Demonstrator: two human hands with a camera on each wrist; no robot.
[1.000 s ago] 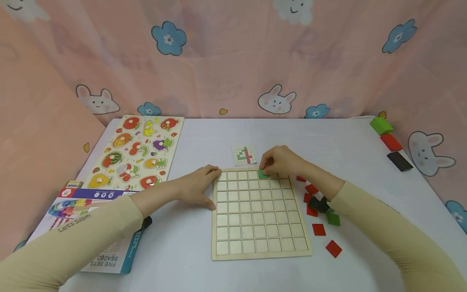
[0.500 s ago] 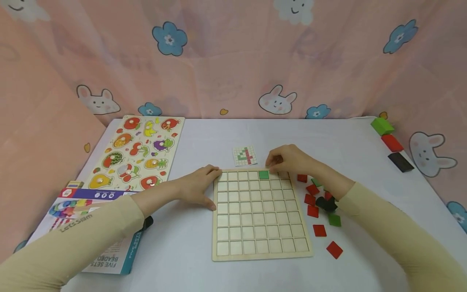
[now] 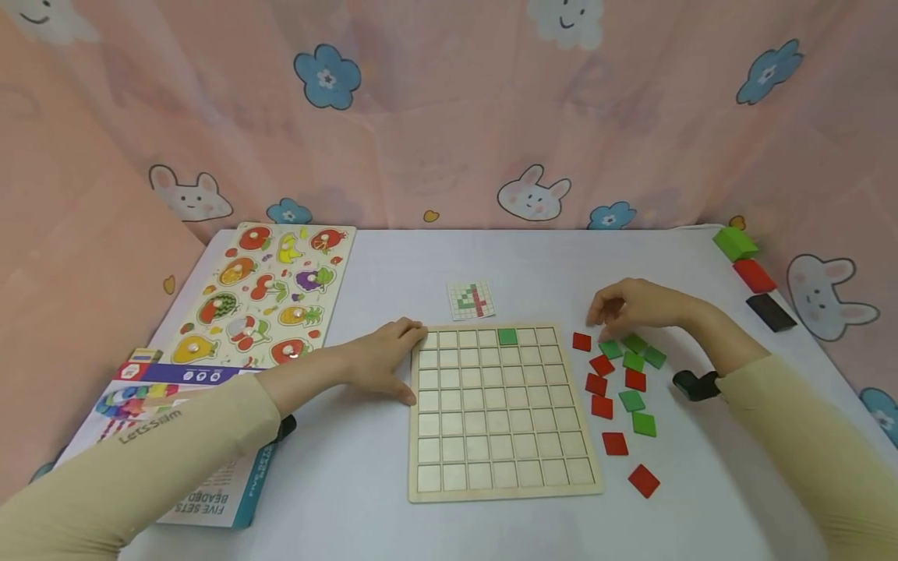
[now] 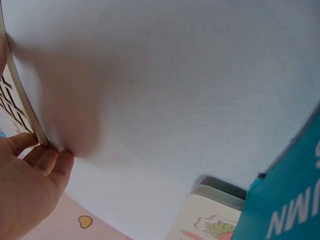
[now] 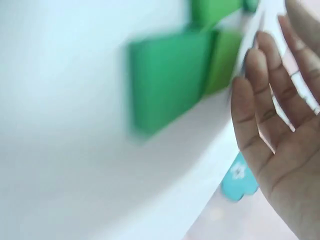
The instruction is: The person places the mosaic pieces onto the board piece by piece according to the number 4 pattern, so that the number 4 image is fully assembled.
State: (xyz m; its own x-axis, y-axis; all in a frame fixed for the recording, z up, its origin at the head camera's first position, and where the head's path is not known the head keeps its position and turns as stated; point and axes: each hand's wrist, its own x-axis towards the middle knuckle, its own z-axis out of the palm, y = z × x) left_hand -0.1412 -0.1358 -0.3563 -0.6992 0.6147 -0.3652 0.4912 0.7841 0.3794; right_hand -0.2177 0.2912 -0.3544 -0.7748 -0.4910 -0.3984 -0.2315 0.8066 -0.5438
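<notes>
A square wooden grid board lies flat, with one green tile in its top row. My left hand rests along the board's left edge, thumb and fingers spread apart. In the left wrist view, the fingers touch the board's corner. To the right of the board, my right hand hovers just above loose green tiles, holding nothing visible. Its fingers show beside the blurred green tiles in the right wrist view. Red tiles lie scattered nearer the person.
Above the board lies a small pattern card with green and red squares. A fruit puzzle board and a printed box occupy the left side. Green, red and black blocks line the far right edge.
The right hand has let go of the green tile in the board's top row and moved right to the loose tiles. The left hand has stayed at the board's edge.
</notes>
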